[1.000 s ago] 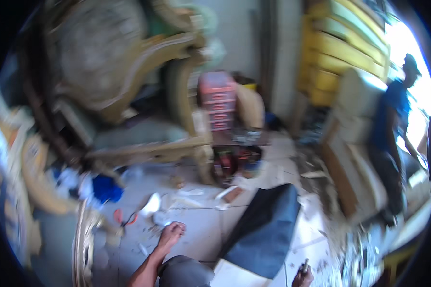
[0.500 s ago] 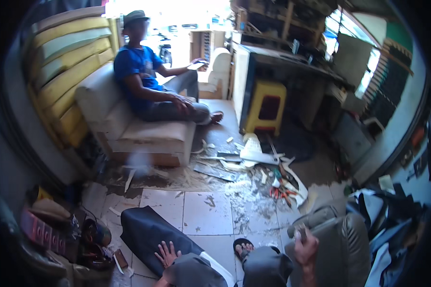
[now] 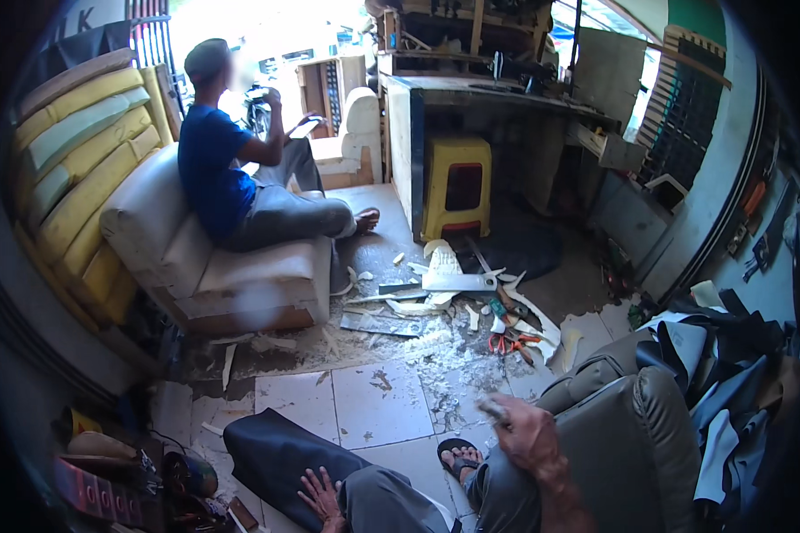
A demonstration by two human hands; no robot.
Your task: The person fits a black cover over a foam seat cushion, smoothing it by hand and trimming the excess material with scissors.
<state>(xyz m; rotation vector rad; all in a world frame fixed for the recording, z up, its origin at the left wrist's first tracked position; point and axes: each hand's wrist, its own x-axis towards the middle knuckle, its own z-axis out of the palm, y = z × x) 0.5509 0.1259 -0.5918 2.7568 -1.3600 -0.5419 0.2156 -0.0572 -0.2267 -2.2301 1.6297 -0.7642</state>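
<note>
My left hand (image 3: 323, 497) lies flat with fingers spread on a dark sheet of upholstery material (image 3: 284, 453), which stretches over the floor beside my knee. Raised over my other knee, my right hand (image 3: 526, 435) is closed round a short greyish-brown object (image 3: 492, 408); blur hides its exact kind. Close to that forearm sits a grey-brown padded cushion (image 3: 622, 444) with a rounded, seamed edge.
Orange-handled scissors (image 3: 512, 343), foam scraps and offcuts litter the tiles ahead. Someone in a blue shirt (image 3: 213, 169) sits on a pale sofa (image 3: 267, 266). A yellow stool (image 3: 458, 191) stands under the workbench (image 3: 400, 133). Fabric pieces (image 3: 729, 391) pile up at right.
My right hand has moved left and forward from above the cushion, still holding the small object. My left hand stays on the dark sheet. The seated person has turned away and raised a hand.
</note>
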